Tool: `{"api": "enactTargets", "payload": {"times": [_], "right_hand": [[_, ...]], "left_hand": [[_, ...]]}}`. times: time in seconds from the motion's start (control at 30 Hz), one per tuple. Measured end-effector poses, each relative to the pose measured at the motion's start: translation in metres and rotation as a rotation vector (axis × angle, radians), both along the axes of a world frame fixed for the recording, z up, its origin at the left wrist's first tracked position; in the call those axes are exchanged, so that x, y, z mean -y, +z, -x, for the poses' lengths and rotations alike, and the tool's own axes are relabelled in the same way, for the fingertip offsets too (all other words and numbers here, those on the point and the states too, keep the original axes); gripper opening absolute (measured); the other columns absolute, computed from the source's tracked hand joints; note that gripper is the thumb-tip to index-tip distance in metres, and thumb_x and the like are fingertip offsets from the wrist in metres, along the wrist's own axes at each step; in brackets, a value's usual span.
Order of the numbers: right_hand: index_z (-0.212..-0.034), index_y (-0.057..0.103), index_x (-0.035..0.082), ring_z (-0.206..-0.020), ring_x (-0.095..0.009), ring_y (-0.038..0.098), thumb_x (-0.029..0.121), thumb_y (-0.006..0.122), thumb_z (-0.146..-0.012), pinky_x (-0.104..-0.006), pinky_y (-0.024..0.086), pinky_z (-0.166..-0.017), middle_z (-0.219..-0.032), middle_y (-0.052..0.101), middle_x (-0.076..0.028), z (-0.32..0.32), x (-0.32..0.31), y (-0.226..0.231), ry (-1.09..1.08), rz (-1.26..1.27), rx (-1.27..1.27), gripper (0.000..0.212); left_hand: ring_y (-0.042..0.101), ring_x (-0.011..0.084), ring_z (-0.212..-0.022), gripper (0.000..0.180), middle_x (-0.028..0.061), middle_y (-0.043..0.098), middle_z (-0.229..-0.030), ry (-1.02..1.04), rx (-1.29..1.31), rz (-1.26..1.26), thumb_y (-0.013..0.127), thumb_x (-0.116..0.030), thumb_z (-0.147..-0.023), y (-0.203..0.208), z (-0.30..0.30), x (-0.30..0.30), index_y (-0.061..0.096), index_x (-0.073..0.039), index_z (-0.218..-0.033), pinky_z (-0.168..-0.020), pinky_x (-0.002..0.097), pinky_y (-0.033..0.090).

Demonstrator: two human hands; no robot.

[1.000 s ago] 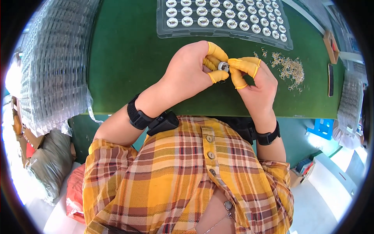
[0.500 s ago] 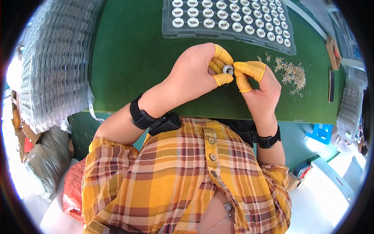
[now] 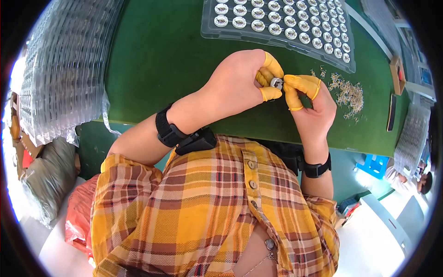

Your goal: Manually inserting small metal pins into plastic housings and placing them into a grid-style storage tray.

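Observation:
My left hand (image 3: 240, 76), with yellow finger cots on its fingers, holds a small round silver part (image 3: 276, 83) between thumb and fingers. Dark detail shows on the side of the part turned toward my other hand. My right hand (image 3: 316, 101), also in yellow finger cots, has its thumb and fingers pinched together right against that part. Whatever lies between those fingertips is too small and covered to make out. To the right of it, a loose pile of tiny parts with thin wire legs (image 3: 350, 96) is spread on the green table (image 3: 161, 60).
Beyond my hands lies a clear plastic tray (image 3: 272, 42) with rows of round silver parts (image 3: 290, 33). Stacked clear trays (image 3: 64, 69) rise at the left. A dark narrow bar (image 3: 391, 112) and a small brown box (image 3: 397, 75) sit at the right. Another person (image 3: 408, 182) appears far right.
The view has shifted a little, so the tray and pile appear farther right. Both hands keep the same grip around the round part. The other person shows more plainly at the right.

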State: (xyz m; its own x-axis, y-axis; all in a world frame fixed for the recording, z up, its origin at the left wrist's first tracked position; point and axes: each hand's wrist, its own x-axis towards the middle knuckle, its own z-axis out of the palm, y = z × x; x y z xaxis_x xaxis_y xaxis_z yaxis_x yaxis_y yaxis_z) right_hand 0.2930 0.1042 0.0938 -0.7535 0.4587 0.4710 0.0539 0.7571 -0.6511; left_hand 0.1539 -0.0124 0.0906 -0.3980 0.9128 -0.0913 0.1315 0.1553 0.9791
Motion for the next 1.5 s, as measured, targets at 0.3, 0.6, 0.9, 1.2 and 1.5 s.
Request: {"api": "enactTargets", "payload": {"times": [0.3,0.6,0.9,1.2,1.5], "right_hand": [[-0.092,0.069,0.006,-0.069,-0.022,0.063,-0.004,0.073,-0.070,-0.0278,0.049,-0.059,-0.085,0.066,-0.009,0.000,-0.002,0.003,0.063,-0.030,0.029,0.024],[-0.095,0.068,0.002,-0.076,-0.011,0.065,-0.003,0.072,-0.075,-0.0231,0.053,-0.066,-0.088,0.068,-0.006,-0.005,-0.006,0.007,0.088,0.470,0.244,0.021],[-0.093,0.068,0.001,-0.078,-0.014,0.065,-0.001,0.069,-0.079,-0.0241,0.053,-0.066,-0.090,0.067,-0.008,-0.026,-0.040,0.004,-0.037,0.288,0.181,0.014],[-0.082,0.065,0.003,-0.074,-0.030,0.057,-0.002,0.068,-0.064,-0.0371,0.048,-0.063,-0.079,0.056,-0.011,-0.009,-0.028,-0.006,0.118,-0.367,0.274,0.019],[-0.083,0.066,0.006,-0.074,-0.029,0.058,-0.002,0.067,-0.066,-0.0365,0.049,-0.063,-0.082,0.059,-0.009,-0.016,-0.045,-0.001,0.167,-0.407,0.239,0.018]], "left_hand": [[0.059,0.0080,-0.073,0.033,0.0041,0.062,-0.086,-0.016,-0.125,-0.014,0.076,-0.002,-0.073,0.005,0.001,0.002,0.059,-0.002,-0.102,-0.063,0.0216,0.051],[0.060,0.0141,-0.070,0.050,0.0051,0.061,-0.085,-0.078,-0.412,-0.204,0.072,0.005,-0.071,0.003,-0.001,0.004,0.056,-0.008,-0.116,-0.063,0.0265,0.051],[0.058,0.0082,-0.084,0.034,0.0025,0.060,-0.100,-0.046,-0.007,-0.052,0.063,0.009,-0.082,-0.006,0.024,0.015,0.059,-0.002,-0.113,-0.072,0.0204,0.048],[0.058,0.0097,-0.086,0.031,0.0037,0.061,-0.104,-0.033,0.095,-0.111,0.065,0.005,-0.081,0.003,0.013,0.008,0.057,-0.001,-0.111,-0.074,0.0224,0.050],[0.058,0.0107,-0.087,0.033,0.0041,0.060,-0.105,-0.039,0.171,-0.072,0.066,0.005,-0.081,0.004,0.013,0.004,0.056,-0.002,-0.112,-0.076,0.0243,0.050]]}}
